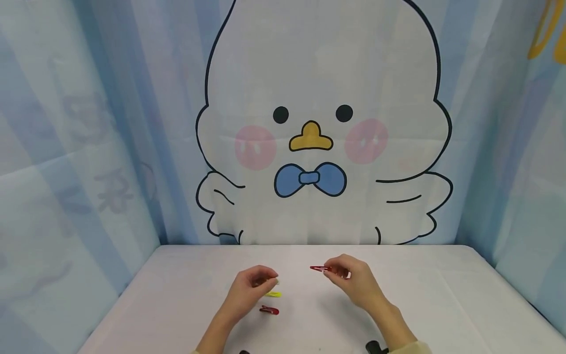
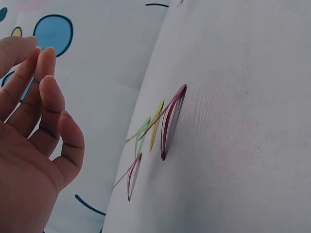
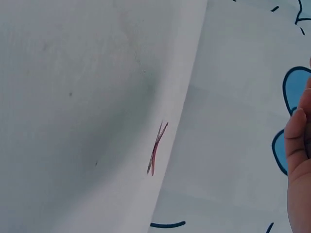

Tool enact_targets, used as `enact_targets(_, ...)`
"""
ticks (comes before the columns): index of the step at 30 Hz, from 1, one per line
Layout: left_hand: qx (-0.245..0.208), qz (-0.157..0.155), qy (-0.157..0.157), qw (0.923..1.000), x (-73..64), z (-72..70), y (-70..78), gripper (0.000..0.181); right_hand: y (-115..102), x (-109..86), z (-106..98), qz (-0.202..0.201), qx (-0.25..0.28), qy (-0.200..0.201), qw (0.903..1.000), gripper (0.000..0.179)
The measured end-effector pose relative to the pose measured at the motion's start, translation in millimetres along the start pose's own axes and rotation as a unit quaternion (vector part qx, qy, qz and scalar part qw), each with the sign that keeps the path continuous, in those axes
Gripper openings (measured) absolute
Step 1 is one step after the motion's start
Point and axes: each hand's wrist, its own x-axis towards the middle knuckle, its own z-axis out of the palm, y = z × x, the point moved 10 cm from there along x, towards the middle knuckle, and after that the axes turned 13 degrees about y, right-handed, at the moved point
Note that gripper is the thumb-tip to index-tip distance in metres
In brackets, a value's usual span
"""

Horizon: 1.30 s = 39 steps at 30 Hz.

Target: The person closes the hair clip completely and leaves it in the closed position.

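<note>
My left hand [image 1: 247,291] hovers above the white table, fingers loosely bent. Its thumb and fingertips come together in the left wrist view, and nothing shows between them. Below it lie a red hair clip [image 1: 269,310] and a yellow hair clip [image 1: 273,294], partly covered by the hand. The left wrist view also shows a green hair clip [image 2: 143,131] and another red hair clip [image 2: 135,177]. At the right hand [image 1: 357,282], fingers are bent too. Another red clip [image 1: 319,268] appears at its fingertips, but looks apart on the table [image 3: 156,150] in the right wrist view, where the fingertips are cut off.
The white table [image 1: 424,305] ends against a curtain [image 1: 309,64] with a cartoon chick on it; more curtain hangs on both sides. A black object [image 1: 376,347] shows by the right wrist, and another dark thing [image 1: 244,352] is cut off at the bottom edge.
</note>
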Motion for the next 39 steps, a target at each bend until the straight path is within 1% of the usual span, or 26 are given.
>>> enact_targets(6,0.010,-0.004,0.000,0.9999,-0.3,-7.4,-4.7,0.018,13.5,-1.0,-6.3,0.029,-0.019,-0.010,0.9993,0.027)
enact_targets(10,0.017,-0.004,0.000,0.9999,0.1,-12.0,-7.0,0.019,25.5,-2.9,-9.8,0.064,-0.040,-0.023,0.9969,0.024)
enact_targets(16,0.022,-0.013,-0.005,0.9997,-0.8,-18.7,-13.7,0.021,46.3,-10.0,-11.8,0.134,-0.064,-0.054,0.9875,0.019)
enact_targets(21,0.024,-0.022,-0.014,0.9994,-1.3,-24.3,-19.8,0.023,60.6,-15.4,-15.5,0.177,-0.070,-0.078,0.9786,0.017)
enact_targets(24,0.024,-0.029,-0.026,0.9990,-1.4,-25.4,-23.6,0.022,68.2,-18.2,-18.6,0.200,-0.078,-0.096,0.9719,0.015)
enact_targets(27,0.030,-0.040,-0.037,0.9981,-2.3,-25.3,-27.9,0.021,74.1,-20.3,-22.8,0.214,-0.088,-0.109,0.9668,0.013)
enact_targets(31,0.034,-0.051,-0.041,0.9973,-3.9,-27.4,-31.6,0.021,80.1,-23.0,-26.5,0.217,-0.093,-0.118,0.9647,0.012)
enact_targets(34,0.031,-0.049,-0.040,0.9975,-4.1,-30.6,-32.0,0.021,87.1,-26.5,-28.0,0.226,-0.095,-0.127,0.9610,0.010)
enact_targets(39,0.034,-0.049,-0.045,0.9972,-3.6,-34.8,-34.0,0.023,100.0,-32.8,-31.1,0.249,-0.101,-0.144,0.9523,0.010)
